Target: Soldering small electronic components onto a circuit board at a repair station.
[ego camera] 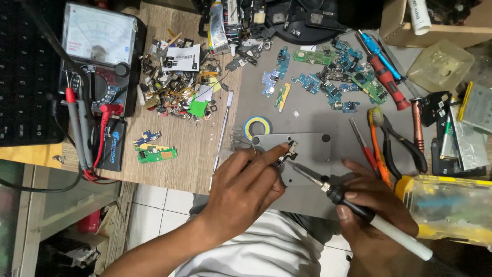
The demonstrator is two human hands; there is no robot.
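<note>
At lower centre of the frame, the left hand [246, 184] pinches a small dark component [290, 152] against the grey metal plate [312, 149]. The right hand [376, 215], lower right, grips a soldering iron [359, 208], its tip just beside that component.

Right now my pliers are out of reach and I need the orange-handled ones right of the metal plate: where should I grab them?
Take the orange-handled pliers by the orange handle's middle, coming from the upper right. Its near end lies by the right hand holding the soldering iron, and the red screwdriver crowds its left side, so that approach looks clearest.
</note>
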